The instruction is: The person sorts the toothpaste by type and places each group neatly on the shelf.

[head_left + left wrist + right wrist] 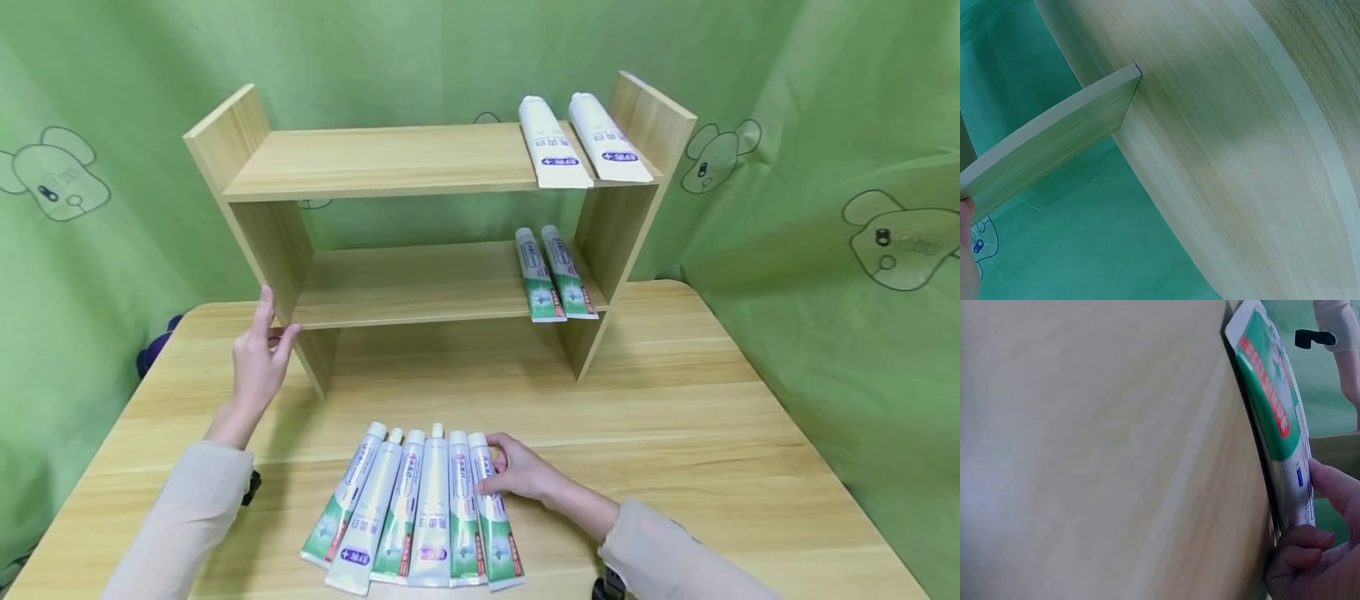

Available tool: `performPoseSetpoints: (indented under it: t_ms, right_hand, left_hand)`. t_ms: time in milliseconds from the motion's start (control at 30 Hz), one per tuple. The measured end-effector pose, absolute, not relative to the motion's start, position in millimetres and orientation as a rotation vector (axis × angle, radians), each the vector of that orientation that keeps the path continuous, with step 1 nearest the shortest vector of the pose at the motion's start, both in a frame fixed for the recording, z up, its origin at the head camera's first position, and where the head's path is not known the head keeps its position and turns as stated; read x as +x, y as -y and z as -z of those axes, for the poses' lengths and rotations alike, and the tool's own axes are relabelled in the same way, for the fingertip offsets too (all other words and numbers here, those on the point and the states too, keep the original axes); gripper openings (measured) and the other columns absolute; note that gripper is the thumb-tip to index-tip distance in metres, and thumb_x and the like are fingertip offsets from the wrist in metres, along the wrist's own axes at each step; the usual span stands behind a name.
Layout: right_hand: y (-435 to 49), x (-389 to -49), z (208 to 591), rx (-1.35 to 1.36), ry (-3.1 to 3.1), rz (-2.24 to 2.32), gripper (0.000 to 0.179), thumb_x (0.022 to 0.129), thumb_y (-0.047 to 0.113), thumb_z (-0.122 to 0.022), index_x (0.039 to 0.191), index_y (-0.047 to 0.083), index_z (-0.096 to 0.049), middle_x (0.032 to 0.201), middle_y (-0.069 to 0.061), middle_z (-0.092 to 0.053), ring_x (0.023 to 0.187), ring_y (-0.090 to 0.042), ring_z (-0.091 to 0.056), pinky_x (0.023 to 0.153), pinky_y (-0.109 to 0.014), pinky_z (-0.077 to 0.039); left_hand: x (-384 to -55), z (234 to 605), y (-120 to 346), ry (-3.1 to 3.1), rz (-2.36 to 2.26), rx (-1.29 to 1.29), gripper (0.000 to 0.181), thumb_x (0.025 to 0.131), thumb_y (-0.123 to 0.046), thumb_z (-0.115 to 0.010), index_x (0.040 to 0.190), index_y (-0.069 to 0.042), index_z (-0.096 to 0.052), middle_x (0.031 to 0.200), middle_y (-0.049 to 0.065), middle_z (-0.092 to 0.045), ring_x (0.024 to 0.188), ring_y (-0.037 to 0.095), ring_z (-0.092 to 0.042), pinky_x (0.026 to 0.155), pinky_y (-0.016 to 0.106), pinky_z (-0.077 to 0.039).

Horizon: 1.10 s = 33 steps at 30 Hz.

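My right hand (521, 471) pinches a green-and-white toothpaste tube (497, 521), the rightmost in a fanned row on the table, with thumb and fingers at its upper part near the cap. In the right wrist view the thumb presses one face of this tube (1272, 394) and the fingers curl at its edge. My left hand (260, 358) grips the left side panel of a wooden shelf unit (277, 242) near the middle board's front corner, thumb inside and fingers outside. A fingertip shows at the board (1047, 131) in the left wrist view.
Beside the held tube lie more green-and-white tubes (462, 517) and two white tubes (432, 500). Two white tubes (555, 142) lie on the top board's right end, and two green-and-white ones (540, 275) on the middle board's right. A green curtain (420, 58) hangs behind.
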State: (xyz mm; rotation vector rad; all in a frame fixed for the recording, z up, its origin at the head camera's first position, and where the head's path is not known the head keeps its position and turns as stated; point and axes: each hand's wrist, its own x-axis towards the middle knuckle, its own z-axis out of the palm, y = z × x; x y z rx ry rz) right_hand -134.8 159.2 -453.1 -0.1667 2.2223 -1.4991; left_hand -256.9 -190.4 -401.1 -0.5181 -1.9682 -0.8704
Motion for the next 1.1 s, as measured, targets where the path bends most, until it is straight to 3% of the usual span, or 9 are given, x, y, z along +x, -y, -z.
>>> performPoseSetpoints:
  t_ms: [200, 367, 733, 1100]
  right_hand:
    - [-158.6, -134.4, 456.2, -0.092, -2.205, 1.595, 0.060, 0.068, -0.003, -0.069, 0.119, -0.017, -0.040, 0.074, -0.005, -0.049, 0.067, -0.014, -0.047, 0.062, -0.021, -0.047]
    - [-158.7, -133.6, 458.4, -0.026, -2.188, 1.633, 0.057, 0.068, -0.004, -0.066, 0.118, -0.015, -0.042, 0.080, -0.007, -0.052, 0.070, -0.014, -0.051, 0.062, -0.023, -0.053]
    - [-159.2, -127.9, 455.7, -0.012, -2.277, 1.692, 0.053, 0.068, -0.005, -0.062, 0.118, -0.010, -0.047, 0.084, -0.007, -0.043, 0.073, -0.016, -0.043, 0.056, -0.017, -0.044]
    - [-160.6, -129.1, 459.5, -0.002, -2.325, 1.702, 0.049, 0.071, -0.006, -0.060, 0.118, -0.013, -0.048, 0.094, -0.013, -0.053, 0.078, -0.017, -0.048, 0.062, -0.017, -0.046]
  left_hand:
    - [-259.2, 399.3, 189.9, 1.956, 0.874, -0.530, 0.087, 0.075, 0.013, -0.065, 0.144, -0.025, -0.027, 0.108, 0.035, -0.055, 0.063, 0.044, -0.062, 0.055, 0.045, -0.055]
    - [-258.4, 398.2, 189.1, 1.949, 0.872, -0.528, 0.088, 0.074, 0.014, -0.065, 0.143, -0.025, -0.028, 0.108, 0.035, -0.056, 0.062, 0.044, -0.062, 0.054, 0.046, -0.055]
    - [-254.2, 397.0, 187.3, 1.969, 0.895, -0.508, 0.086, 0.075, 0.011, -0.066, 0.143, -0.024, -0.028, 0.109, 0.034, -0.055, 0.064, 0.046, -0.061, 0.054, 0.048, -0.056]
    - [-253.5, 397.8, 188.0, 1.978, 0.901, -0.498, 0.085, 0.075, 0.010, -0.067, 0.143, -0.023, -0.028, 0.107, 0.036, -0.055, 0.064, 0.046, -0.061, 0.054, 0.048, -0.055]
